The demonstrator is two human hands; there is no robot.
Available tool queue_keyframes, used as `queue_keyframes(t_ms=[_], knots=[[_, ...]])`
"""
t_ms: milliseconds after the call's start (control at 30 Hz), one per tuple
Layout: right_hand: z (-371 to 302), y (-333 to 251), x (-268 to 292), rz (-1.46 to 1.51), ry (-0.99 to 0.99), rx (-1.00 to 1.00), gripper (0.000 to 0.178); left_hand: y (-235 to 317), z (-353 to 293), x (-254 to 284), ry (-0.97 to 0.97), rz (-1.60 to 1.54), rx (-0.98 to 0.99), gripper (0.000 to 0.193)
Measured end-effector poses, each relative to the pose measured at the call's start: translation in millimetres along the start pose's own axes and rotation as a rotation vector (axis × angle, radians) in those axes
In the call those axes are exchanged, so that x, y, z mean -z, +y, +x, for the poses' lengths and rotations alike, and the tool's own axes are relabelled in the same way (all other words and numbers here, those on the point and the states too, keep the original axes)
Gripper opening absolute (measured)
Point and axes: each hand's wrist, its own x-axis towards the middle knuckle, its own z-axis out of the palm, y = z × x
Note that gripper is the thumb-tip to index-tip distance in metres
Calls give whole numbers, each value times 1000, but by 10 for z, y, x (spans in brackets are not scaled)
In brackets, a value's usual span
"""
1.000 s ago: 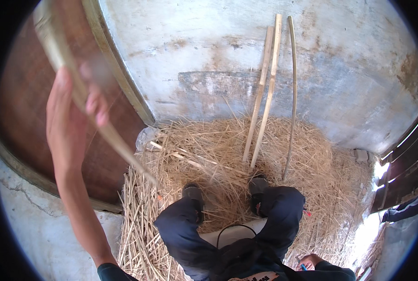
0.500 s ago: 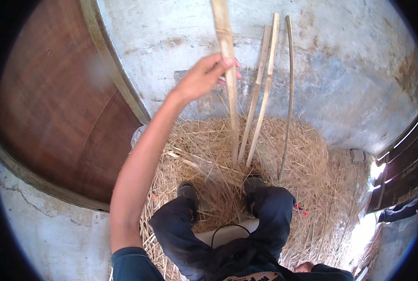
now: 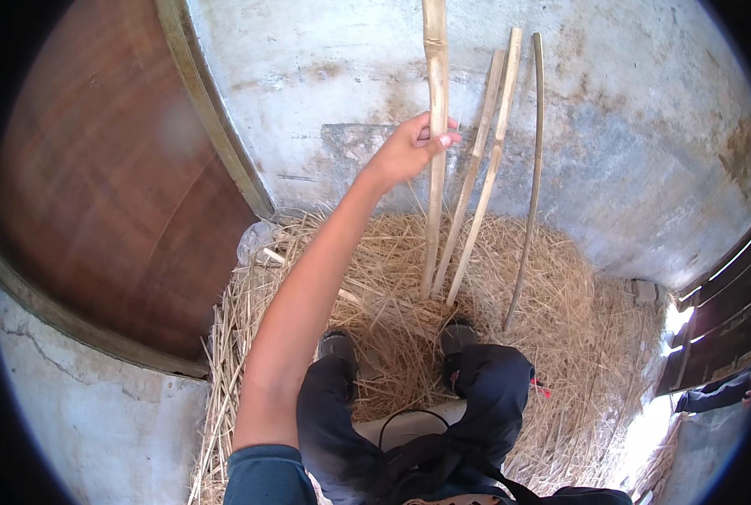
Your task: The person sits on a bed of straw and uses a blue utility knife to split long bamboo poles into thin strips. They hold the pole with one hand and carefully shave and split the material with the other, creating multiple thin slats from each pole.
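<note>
My left hand (image 3: 418, 150) is closed round a long split bamboo strip (image 3: 437, 84), which stands nearly upright with its lower end in the straw (image 3: 392, 252). Just to its right, two more pale bamboo strips lean against the wall, a shorter one (image 3: 479, 143) and a longer one (image 3: 495, 160). A thin, darker stick (image 3: 533, 168) leans farther right, apart from them. My right hand is out of sight; only a dark sleeve (image 3: 590, 495) shows at the lower edge.
A stained whitewashed wall (image 3: 628, 109) rises ahead. On the left is a brown door panel (image 3: 106, 185) in a wooden frame. Straw spreads around my shoes (image 3: 457, 337). Dark wooden slats (image 3: 725, 311) stand at the right, with part of another person (image 3: 716, 396) below them. A red item (image 3: 541, 387) lies near my right knee.
My left hand has moved right and slightly lower with the bamboo strip, which now stands closer to the leaning strips. The right hand, partly seen at the lower edge before, has left the view.
</note>
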Motion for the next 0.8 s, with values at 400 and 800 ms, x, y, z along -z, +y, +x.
queue_keyframes(t_ms=[400, 800], knots=[[19, -125, 89, 15, 4, 39, 45, -366, 177, -299, 87, -3, 1, 30], [31, -163, 166, 9, -5, 36, 47, -199, 477, -284, -74, -20, 42, 34]])
